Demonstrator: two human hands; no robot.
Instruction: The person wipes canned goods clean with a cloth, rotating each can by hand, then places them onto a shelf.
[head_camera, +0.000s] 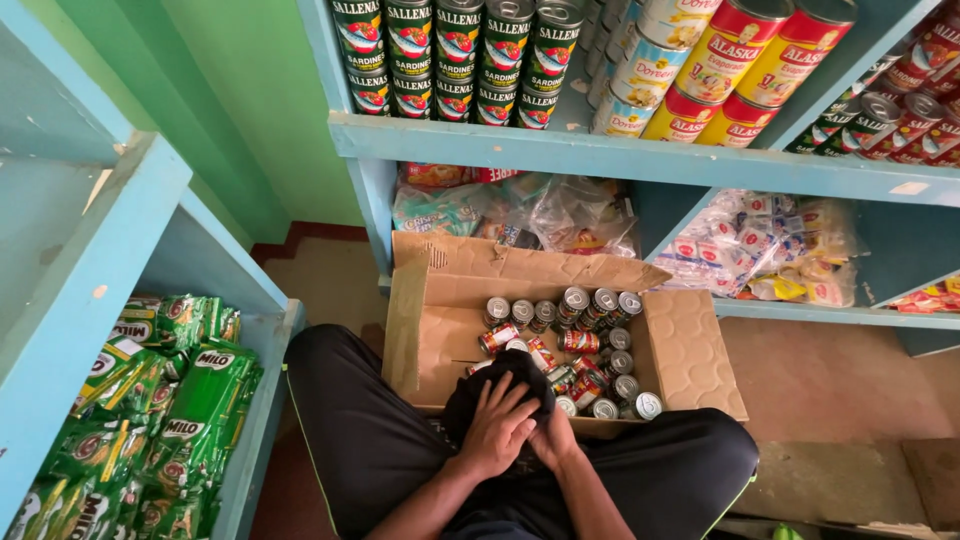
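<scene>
Left hand (497, 425) flat with fingers spread on a black cloth (500, 385), right hand (553, 435) curled under it, grip unclear, box (690, 350) of small cans (600, 345) just past

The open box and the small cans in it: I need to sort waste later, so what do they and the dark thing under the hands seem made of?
Box: corrugated cardboard, matte brown, creased flaps. Cans: likely metal, shiny ringed lids, red printed labels. Dark thing under the left hand and right hand: probably cloth, matte black, softly draped.
</scene>
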